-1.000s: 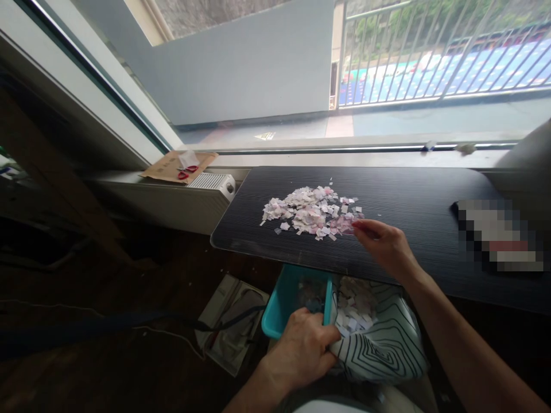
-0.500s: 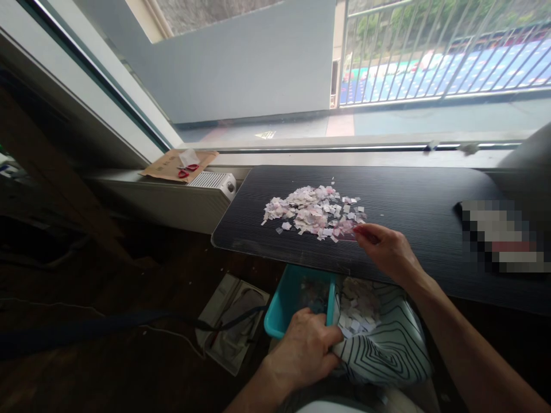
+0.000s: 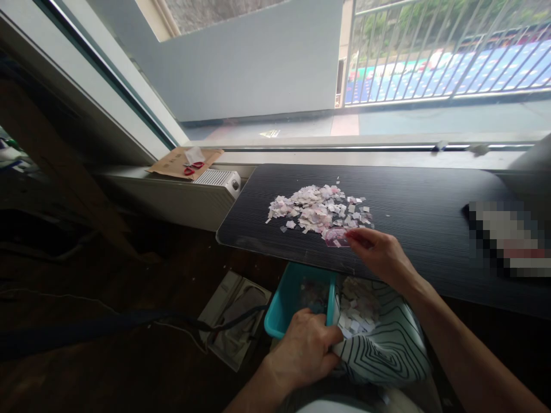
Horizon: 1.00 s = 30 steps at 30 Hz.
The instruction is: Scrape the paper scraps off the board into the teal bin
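A loose pile of small white and pink paper squares (image 3: 316, 206) lies on the dark table (image 3: 413, 212). At the pile's near edge, my right hand (image 3: 370, 241) pinches a clear pinkish card (image 3: 333, 237), with a few squares over it. Below the table edge, my left hand (image 3: 310, 344) is closed on the rim of a patterned bag (image 3: 383, 355), beside a teal bin (image 3: 278, 304). More paper squares (image 3: 355, 307) fill the bag's mouth. Small pieces, blurred and dim, lie inside the bin.
Red scissors (image 3: 193, 168) and a brown envelope (image 3: 172, 163) rest on the ledge at the left, beside a white radiator (image 3: 219, 179). A pixelated object (image 3: 508, 238) is on the table's right. An open box (image 3: 235, 321) stands on the floor, with a dark strap across it.
My right hand has moved slightly left and nearer, and the pink card now shows more clearly at the pile's edge. The view has shifted a little. My left hand keeps its grip.
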{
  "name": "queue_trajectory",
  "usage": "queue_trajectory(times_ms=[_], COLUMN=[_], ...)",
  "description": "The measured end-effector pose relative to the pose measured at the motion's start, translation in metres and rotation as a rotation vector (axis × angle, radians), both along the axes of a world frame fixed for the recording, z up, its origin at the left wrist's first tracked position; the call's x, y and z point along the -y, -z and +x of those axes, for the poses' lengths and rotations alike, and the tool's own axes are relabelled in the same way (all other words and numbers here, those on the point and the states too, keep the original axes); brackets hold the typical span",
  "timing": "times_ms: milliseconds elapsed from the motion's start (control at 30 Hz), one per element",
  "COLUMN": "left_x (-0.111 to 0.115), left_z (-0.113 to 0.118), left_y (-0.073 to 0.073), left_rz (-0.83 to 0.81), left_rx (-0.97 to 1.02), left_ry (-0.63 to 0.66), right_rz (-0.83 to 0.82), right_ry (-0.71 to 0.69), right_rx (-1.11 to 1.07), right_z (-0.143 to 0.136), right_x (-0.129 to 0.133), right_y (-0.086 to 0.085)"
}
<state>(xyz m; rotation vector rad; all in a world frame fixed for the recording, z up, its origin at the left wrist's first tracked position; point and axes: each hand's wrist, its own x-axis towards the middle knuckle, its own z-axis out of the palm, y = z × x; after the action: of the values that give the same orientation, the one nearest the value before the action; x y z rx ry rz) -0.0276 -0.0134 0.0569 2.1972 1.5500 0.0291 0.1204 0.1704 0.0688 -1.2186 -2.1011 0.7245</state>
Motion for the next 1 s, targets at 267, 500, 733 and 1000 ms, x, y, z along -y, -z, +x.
queue_trajectory(times_ms=[267, 500, 733, 1000], left_x=[-0.003, -0.003, -0.002, -0.001], left_z=[0.001, 0.001, 0.001, -0.001], left_y=[0.001, 0.002, 0.003, 0.004], left_rz=[0.003, -0.005, 0.019, 0.000], left_rx=[-0.006, -0.009, -0.013, 0.002], left_ry=[0.027, 0.034, 0.033, 0.009], right_rz=[0.061, -0.031, -0.044, 0.007], right_ry=[0.059, 0.042, 0.022, 0.118], right_rx=[0.018, -0.049, 0.024, 0.069], right_z=[-0.004, -0.007, -0.004, 0.019], right_x=[-0.007, -0.002, -0.004, -0.008], right_y=[0.001, 0.007, 0.003, -0.003])
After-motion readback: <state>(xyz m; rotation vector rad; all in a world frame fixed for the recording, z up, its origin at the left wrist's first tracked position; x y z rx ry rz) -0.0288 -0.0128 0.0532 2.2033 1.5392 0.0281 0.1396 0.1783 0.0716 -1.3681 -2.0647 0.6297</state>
